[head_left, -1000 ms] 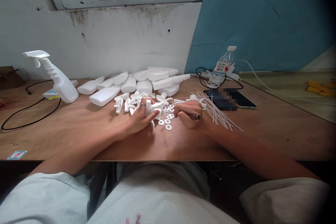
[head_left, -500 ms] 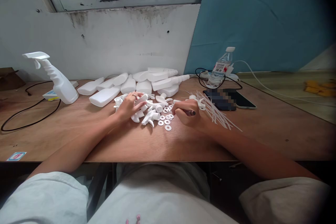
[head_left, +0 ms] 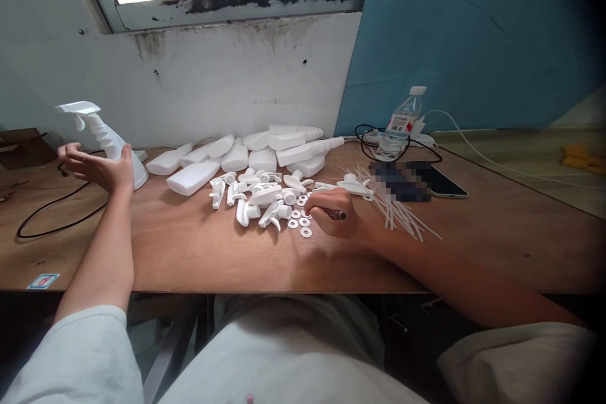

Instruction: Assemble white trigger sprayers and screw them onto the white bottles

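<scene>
At the left, my left hand is open with its fingers spread, in front of a white spray bottle that stands upright with its trigger head on. It hides part of the bottle's body; whether they touch I cannot tell. My right hand is closed around a dark pen, whose end pokes out of the fist. Right by these fingers lie several white ring washers. A heap of white spray trigger heads lies between my two hands.
White bottles lie in a pile against the wall. Thin white tubes are spread right of my right hand, beside a phone. A clear water bottle stands behind among cables. A black cable loops at the left.
My left hand has left the trigger heads and swung left to the standing spray bottle, opening its fingers. My right hand stays by the washers with the pen. The view has shifted slightly.
</scene>
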A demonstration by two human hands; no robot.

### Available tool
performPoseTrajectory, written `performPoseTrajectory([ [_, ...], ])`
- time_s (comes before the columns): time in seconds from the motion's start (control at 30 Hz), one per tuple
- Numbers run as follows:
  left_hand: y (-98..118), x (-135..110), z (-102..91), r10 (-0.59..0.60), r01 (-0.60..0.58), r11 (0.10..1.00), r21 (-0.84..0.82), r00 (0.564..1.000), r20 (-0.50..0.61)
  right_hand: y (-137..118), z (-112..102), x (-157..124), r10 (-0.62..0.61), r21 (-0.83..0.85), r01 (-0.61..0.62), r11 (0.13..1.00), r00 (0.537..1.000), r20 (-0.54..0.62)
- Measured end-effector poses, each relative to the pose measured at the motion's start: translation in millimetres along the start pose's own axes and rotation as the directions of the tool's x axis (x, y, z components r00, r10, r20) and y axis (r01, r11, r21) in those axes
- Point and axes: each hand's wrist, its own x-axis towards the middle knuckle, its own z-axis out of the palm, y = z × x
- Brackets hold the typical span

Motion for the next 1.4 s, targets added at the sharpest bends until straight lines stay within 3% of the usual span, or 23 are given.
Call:
performPoseTrajectory([
  [0.1, -32.6, 0.8, 4.2, -0.206, 0.207, 0.978, 0.028, 0.978, -0.005, -0.6, 1.3, -0.5, 0.010, -0.009, -0.010, 1.000, 0.999, -0.040],
  [0.13, -38.9, 1.1, 7.2, -0.228, 0.227, 0.974, 0.025, 0.973, 0.030, -2.2, 0.4, 0.1, 0.036, -0.020, -0.037, 0.999, 0.998, -0.049],
  [0.3, -54.2, 0.9, 18.9, -0.210, 0.210, 0.977, -0.022, 0.977, 0.028, -10.2, -9.6, 5.0, 0.196, -0.051, -0.197, 0.979, 0.980, -0.010],
  [0.43, -60.1, -4.3, 20.4, -0.276, 0.279, 0.959, -0.043, 0.959, 0.060, -7.6, -11.5, 6.9, 0.176, -0.009, -0.176, 0.984, 0.983, -0.053],
  [0.57, -48.0, -1.8, 16.6, -0.210, 0.210, 0.977, -0.048, 0.978, -0.006, -3.1, -11.9, 12.3, 0.153, 0.017, -0.152, 0.988, 0.979, -0.132],
  [0.63, -29.9, 4.1, 14.9, -0.061, 0.060, 0.998, -0.030, 0.998, -0.034, 0.4, -15.5, 18.6, 0.194, 0.055, -0.186, 0.981, 0.960, -0.200],
  [0.7, -2.6, 9.9, 15.1, 0.210, -0.211, 0.978, -0.007, 0.977, -0.025, 5.9, -21.7, 28.3, 0.318, 0.174, -0.283, 0.943, 0.920, -0.227],
  [0.73, 14.3, 11.7, 16.0, 0.362, -0.363, 0.932, -0.007, 0.932, -0.021, 9.2, -25.7, 34.6, 0.397, 0.252, -0.343, 0.905, 0.894, -0.207],
  [0.8, 53.3, 11.7, 18.8, 0.611, -0.611, 0.791, -0.040, 0.791, -0.006, 16.2, -34.5, 49.8, 0.520, 0.388, -0.442, 0.809, 0.845, -0.122],
  [0.87, 95.9, 7.1, 21.8, 0.747, -0.740, 0.663, -0.118, 0.665, 0.025, 22.6, -43.5, 67.4, 0.551, 0.447, -0.482, 0.753, 0.834, -0.030],
  [1.0, 174.2, -7.0, 25.0, 0.852, -0.819, 0.522, -0.239, 0.513, 0.103, 34.5, -59.7, 98.3, 0.491, 0.429, -0.506, 0.748, 0.857, 0.157],
  [1.1, 217.2, -12.9, 25.4, 0.852, -0.817, 0.511, -0.266, 0.443, 0.278, 42.1, -68.7, 108.7, 0.405, 0.423, -0.533, 0.733, 0.841, 0.358],
  [1.2, 246.7, -14.0, 24.5, 0.831, -0.796, 0.523, -0.305, 0.395, 0.393, 42.7, -73.3, 109.8, 0.299, 0.462, -0.552, 0.694, 0.805, 0.513],
  [1.3, 263.6, -13.3, 23.7, 0.823, -0.755, 0.545, -0.365, 0.398, 0.406, 35.2, -76.2, 109.6, 0.274, 0.457, -0.571, 0.682, 0.779, 0.565],
  [1.4, 267.8, -13.9, 25.9, 0.779, -0.643, 0.626, -0.441, 0.497, 0.382, 26.1, -82.6, 112.0, 0.387, 0.332, -0.565, 0.755, 0.794, 0.469],
])
